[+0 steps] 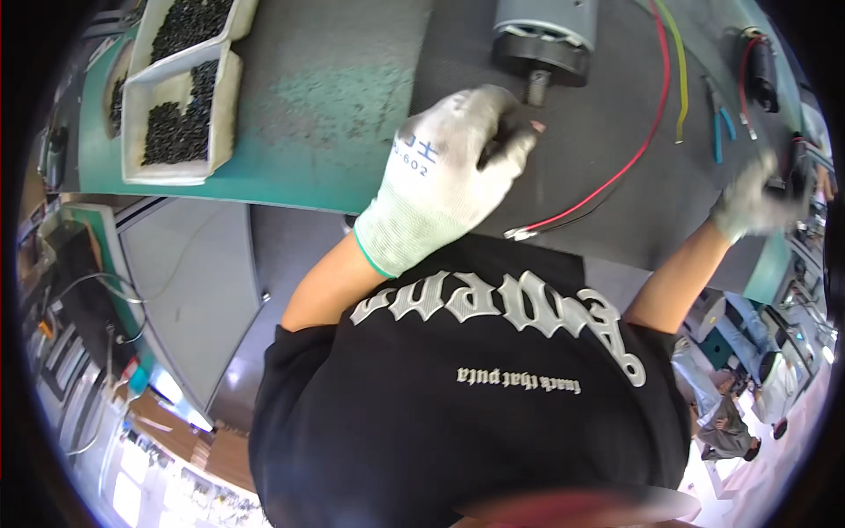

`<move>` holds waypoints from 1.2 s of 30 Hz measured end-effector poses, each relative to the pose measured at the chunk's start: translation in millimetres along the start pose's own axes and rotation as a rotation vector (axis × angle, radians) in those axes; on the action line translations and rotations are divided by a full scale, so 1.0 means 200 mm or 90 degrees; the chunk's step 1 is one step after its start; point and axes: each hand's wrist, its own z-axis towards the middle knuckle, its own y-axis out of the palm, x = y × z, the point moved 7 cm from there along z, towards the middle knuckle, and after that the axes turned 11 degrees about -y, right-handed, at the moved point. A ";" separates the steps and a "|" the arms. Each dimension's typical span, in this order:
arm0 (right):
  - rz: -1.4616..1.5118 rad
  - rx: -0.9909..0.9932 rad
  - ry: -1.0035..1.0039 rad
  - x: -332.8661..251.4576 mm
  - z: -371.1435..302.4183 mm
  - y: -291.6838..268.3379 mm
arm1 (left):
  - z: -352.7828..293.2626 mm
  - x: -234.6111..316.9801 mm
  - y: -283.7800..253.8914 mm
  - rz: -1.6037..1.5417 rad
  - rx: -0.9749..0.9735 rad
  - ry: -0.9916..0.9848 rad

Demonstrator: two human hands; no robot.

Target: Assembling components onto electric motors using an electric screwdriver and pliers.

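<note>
As the motor [547,25] lies on the tabletop [330,114], its shaft [537,90] faces the person [475,422]

Presumably that eases reach: the curled left hand [458,158] is just beside it, the blurred right hand [755,201] by a dark object [799,167]; whether either grips anything, I cannot tell.

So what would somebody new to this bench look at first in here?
Probably the white-gloved left hand near the middle, just beside the shaft of a big grey motor-like cylinder at the top edge. Next, the bright red wire curving across the dark mat, to the right of that hand. Then two white bins of small black parts at the upper left.
</note>
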 end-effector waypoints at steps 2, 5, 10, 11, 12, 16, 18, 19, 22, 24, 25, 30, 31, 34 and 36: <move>-0.117 -0.418 -0.093 0.10 -0.18 0.31 | -0.11 0.04 -0.08 0.020 -0.018 0.068; 0.016 -0.706 0.043 0.76 -0.76 0.52 | -0.18 0.06 -0.21 0.093 0.012 0.173; 0.064 -0.491 0.222 0.62 -0.58 0.34 | -0.20 -0.07 -0.83 0.218 0.395 0.001; 0.102 -0.379 0.368 0.59 -0.56 0.28 | -0.18 -0.14 -0.99 0.227 0.516 -0.069; 0.210 -0.305 0.522 0.52 -0.50 0.24 | -0.15 -0.15 -1.16 0.260 0.566 -0.070; 0.336 -0.382 0.184 0.66 -0.56 0.26 | 0.01 -0.44 -1.71 0.566 0.597 -0.226; 0.422 -0.272 0.394 0.53 -0.49 0.30 | 0.10 -0.57 -1.91 0.664 0.557 -0.279; 0.449 -0.213 0.498 0.45 -0.46 0.27 | 0.15 -0.62 -1.96 0.663 0.555 -0.272; 0.494 -0.126 0.614 0.18 -0.27 0.14 | 0.31 -0.78 -2.01 0.612 0.429 -0.286; 0.781 0.038 0.874 0.32 -0.39 0.14 | 0.35 -0.81 -2.05 0.625 0.425 -0.296; 0.943 0.003 0.864 0.26 -0.35 0.15 | 0.35 -0.82 -2.07 0.640 0.426 -0.312; 0.944 -0.028 0.825 0.27 -0.40 0.11 | 0.47 -0.90 -2.10 0.705 0.362 -0.364; 0.789 -0.006 0.821 0.33 -0.44 0.08 | 0.47 -0.90 -2.11 0.705 0.364 -0.361; 0.684 -0.123 0.712 0.34 -0.46 0.08 | 0.50 -0.89 -2.07 0.760 0.329 -0.321; 0.585 -0.210 0.455 0.34 -0.50 0.07 | 0.51 -0.90 -2.08 0.739 0.319 -0.322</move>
